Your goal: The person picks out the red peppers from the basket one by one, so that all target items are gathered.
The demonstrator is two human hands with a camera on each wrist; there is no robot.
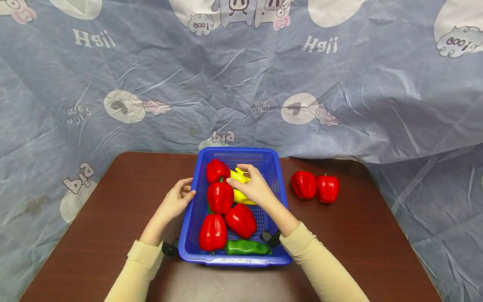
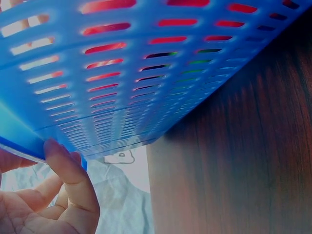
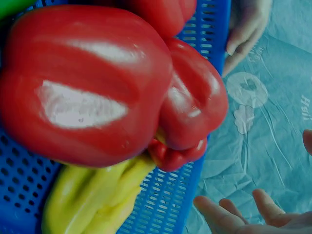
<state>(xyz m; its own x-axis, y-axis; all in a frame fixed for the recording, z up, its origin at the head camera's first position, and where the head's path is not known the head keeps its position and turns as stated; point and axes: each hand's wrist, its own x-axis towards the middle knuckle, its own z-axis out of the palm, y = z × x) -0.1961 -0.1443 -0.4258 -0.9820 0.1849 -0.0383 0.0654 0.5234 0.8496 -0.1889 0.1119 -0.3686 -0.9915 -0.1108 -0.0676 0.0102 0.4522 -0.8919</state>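
A blue plastic basket (image 1: 280, 176) stands on the table. My left hand (image 1: 178, 198) is at its left side, and in the left wrist view the fingers (image 2: 73, 178) pinch the rim. Over the basket hovers my right hand (image 1: 256, 188), fingers spread and nothing held, above yellow peppers (image 1: 243, 198) that it partly covers. Several red bell peppers (image 1: 220, 197) fill the basket's left and middle, one large red bell pepper (image 3: 87, 87) looming close in the right wrist view. A long green pepper (image 1: 248, 247) lies along the near wall.
Two red bell peppers (image 1: 303, 185) sit side by side on the brown table (image 1: 351, 235), right of the basket. A grey-blue printed cloth (image 1: 226, 84) hangs behind the table's far edge. Dark wrist straps (image 1: 170, 248) show near both sleeves.
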